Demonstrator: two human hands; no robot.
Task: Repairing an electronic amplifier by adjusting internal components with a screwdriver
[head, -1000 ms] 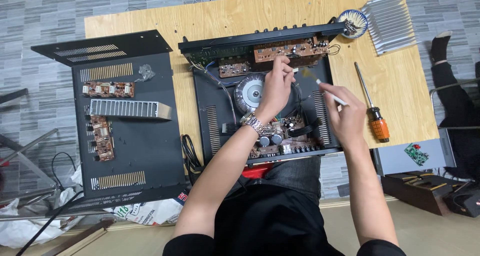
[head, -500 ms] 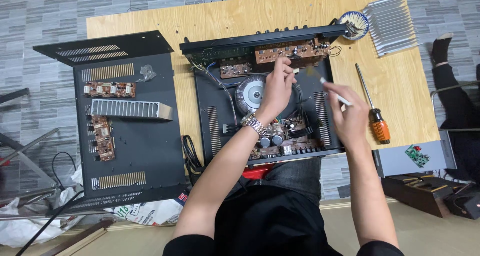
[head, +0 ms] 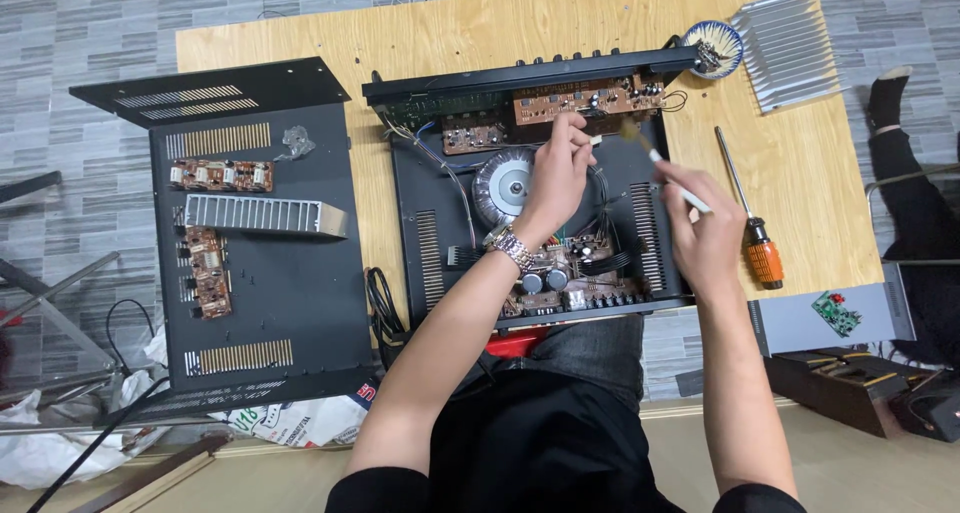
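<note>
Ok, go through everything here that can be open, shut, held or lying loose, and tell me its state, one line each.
Amplifier chassis: lid off, insides exposed.
Cover panel: removed, lying flat beside the chassis.
Small brush: held in the right hand, bristles by the rear circuit board.
Left hand: fingers pinched inside the chassis; what it holds is unclear.
Screwdriver: lying loose on the table.
Finned heat sink: loose at the table corner.

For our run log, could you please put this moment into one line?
left hand: over open amplifier chassis, fingers on circuit board | right hand: holds small brush | screwdriver: lying on wooden table
</note>
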